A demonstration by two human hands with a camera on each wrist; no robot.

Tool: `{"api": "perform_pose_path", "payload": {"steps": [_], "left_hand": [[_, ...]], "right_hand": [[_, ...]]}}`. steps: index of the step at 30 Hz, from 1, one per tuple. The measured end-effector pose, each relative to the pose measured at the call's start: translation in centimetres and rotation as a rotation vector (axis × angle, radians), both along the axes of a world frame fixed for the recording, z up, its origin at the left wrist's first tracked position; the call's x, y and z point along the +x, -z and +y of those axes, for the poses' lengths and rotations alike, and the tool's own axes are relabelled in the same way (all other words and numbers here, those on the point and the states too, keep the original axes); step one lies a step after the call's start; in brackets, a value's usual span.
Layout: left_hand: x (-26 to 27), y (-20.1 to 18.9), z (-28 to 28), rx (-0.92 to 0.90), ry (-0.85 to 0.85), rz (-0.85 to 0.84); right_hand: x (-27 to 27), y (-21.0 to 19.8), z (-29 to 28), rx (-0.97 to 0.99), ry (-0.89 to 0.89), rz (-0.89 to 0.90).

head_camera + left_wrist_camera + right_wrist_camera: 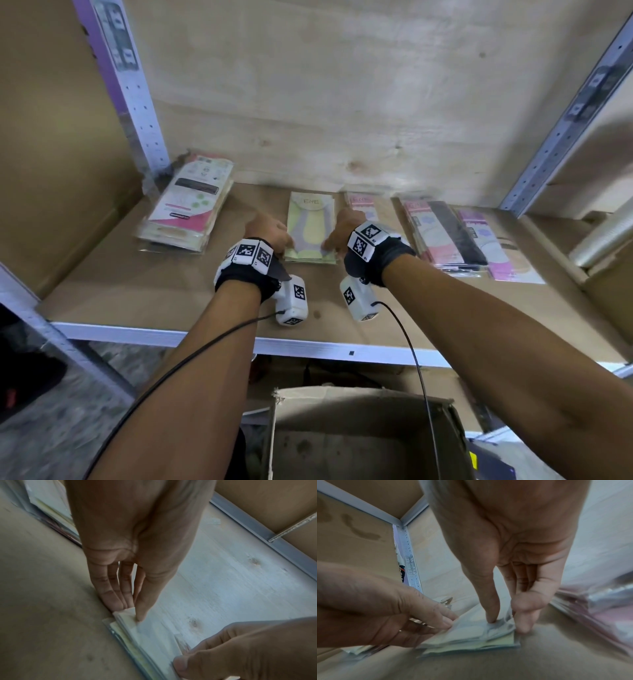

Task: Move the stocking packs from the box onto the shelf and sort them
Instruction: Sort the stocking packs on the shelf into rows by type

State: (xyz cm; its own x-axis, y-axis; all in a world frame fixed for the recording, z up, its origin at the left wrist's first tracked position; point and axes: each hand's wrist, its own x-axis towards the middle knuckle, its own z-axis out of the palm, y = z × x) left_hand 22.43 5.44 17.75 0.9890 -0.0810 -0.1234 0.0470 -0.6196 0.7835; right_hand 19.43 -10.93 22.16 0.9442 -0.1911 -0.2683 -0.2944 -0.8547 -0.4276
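A stack of pale green stocking packs lies flat on the brown shelf board, near its middle. My left hand pinches the stack's near left corner, thumb on top and fingers against the edge. My right hand holds the near right corner, its thumb pressing on the top pack and the fingers along the side. The cardboard box stands open below the shelf; I see no packs in the part of its inside that shows.
Other stacks lie on the shelf: a white-and-pink one at the left, a pink one just right of my hand, pink-and-black packs and a purple pack farther right. A clear film roll sits past the right post.
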Motion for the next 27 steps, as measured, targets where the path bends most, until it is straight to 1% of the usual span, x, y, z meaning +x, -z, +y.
{"api": "perform_pose_path", "payload": {"steps": [4,7,9,11,14,16,18,19,21,23,25,27], "left_hand": [[0.2,0.0,0.2,0.14,0.077,-0.02],[0.3,0.1,0.2,0.139,0.09,-0.019],[0.2,-0.2,0.2,0.096,0.08,0.002],[0.2,-1.1,1.0,0.012,0.032,0.004],[0.5,-3.5,3.5,-0.132,-0.07,-0.066],[0.4,-5.0,5.9,-0.255,-0.143,-0.139],[0.1,-5.7,8.1,-0.295,-0.196,-0.181],[-0.1,-5.8,9.3,-0.298,-0.225,-0.191],[-0.5,-5.7,11.2,-0.289,-0.288,-0.194],[-0.5,-5.4,12.7,-0.27,-0.304,-0.171],[-0.7,-5.5,14.0,-0.26,-0.32,-0.15],[-0.8,-5.6,15.2,-0.273,-0.345,-0.147]], "right_hand": [[0.0,-0.2,0.0,-0.028,0.0,0.009],[0.2,0.1,0.0,-0.052,-0.014,0.031],[0.3,0.2,-0.3,-0.092,-0.026,0.021],[0.4,0.0,-0.4,-0.141,-0.04,-0.008],[1.4,-0.9,-0.1,-0.155,-0.044,-0.048],[2.1,-1.8,0.8,-0.094,-0.031,-0.099],[2.7,-2.5,2.0,-0.054,-0.077,-0.136],[3.1,-2.6,2.9,0.002,-0.112,-0.148],[3.6,-2.4,4.8,0.192,-0.183,-0.141],[4.1,-1.7,6.8,0.34,-0.241,-0.116],[4.7,-1.0,9.5,0.463,-0.231,-0.102],[5.7,-0.1,12.2,0.57,-0.161,-0.089]]}}
